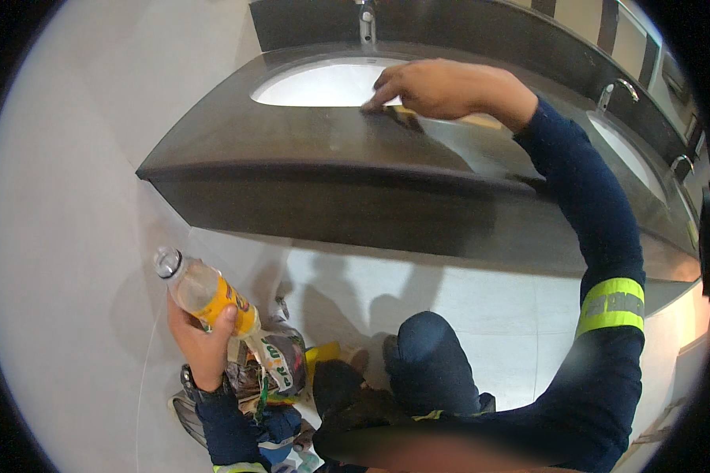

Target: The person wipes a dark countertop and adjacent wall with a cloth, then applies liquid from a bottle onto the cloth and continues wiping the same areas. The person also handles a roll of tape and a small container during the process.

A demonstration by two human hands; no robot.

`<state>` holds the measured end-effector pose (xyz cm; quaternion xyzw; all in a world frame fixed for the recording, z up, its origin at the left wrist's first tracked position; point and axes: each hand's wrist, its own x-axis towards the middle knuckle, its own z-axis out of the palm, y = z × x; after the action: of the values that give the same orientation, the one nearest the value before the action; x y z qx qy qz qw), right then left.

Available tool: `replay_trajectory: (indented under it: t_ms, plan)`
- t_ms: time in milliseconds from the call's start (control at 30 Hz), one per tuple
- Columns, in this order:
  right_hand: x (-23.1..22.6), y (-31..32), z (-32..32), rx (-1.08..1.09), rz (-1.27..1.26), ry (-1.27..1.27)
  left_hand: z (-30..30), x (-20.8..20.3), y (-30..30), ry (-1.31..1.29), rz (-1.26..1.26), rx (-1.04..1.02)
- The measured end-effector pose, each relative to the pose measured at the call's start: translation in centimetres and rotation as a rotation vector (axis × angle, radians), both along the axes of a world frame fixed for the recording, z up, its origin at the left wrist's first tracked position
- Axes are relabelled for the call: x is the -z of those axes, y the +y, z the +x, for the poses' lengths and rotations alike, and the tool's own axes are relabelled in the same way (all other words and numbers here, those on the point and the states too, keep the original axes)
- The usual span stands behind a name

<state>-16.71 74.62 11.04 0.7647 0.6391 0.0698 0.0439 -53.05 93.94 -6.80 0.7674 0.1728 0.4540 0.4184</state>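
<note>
My left hand (pixel 203 347) is wrapped round a clear plastic bottle (pixel 199 285) with a yellow label, below and left of the counter. The bottle tilts with its neck toward the upper left, and it looks empty. Over the dark stone counter (pixel 308 134), my right hand (pixel 430 88) reaches to the front rim of a white sink basin (pixel 312 85). One finger points down and touches the counter edge there. The other fingers are partly bent, and I see nothing held in them. A chrome faucet (pixel 367 25) stands behind this basin.
A second white basin (pixel 627 150) with its own curved faucet (pixel 627 88) lies farther right along the counter. Below my left hand, an open bag of packages and wrappers (pixel 280 359) is beside my legs. A pale wall (pixel 79 158) closes off the left side.
</note>
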Motion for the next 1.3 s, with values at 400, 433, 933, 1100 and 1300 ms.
replay_trajectory:
  t_ms: [400,433,933,1100,1300]
  plan:
    - [3.8,-8.4,-2.7,0.061,0.309,-0.060,2.5,2.2,5.0,-0.216,-0.165,0.243]
    - [5.0,-9.5,-2.8,0.082,0.380,-0.063,3.3,2.2,4.7,-0.183,-0.171,0.286]
    - [7.1,-8.6,-2.2,0.264,0.737,0.277,8.9,1.9,6.2,-0.134,-0.072,0.326]
    - [6.9,-8.6,-2.3,0.326,0.716,0.336,11.4,1.3,8.7,-0.167,-0.096,0.237]
    - [7.6,-8.1,-2.5,0.363,0.760,0.417,14.9,-1.2,5.4,-0.177,-0.040,0.326]
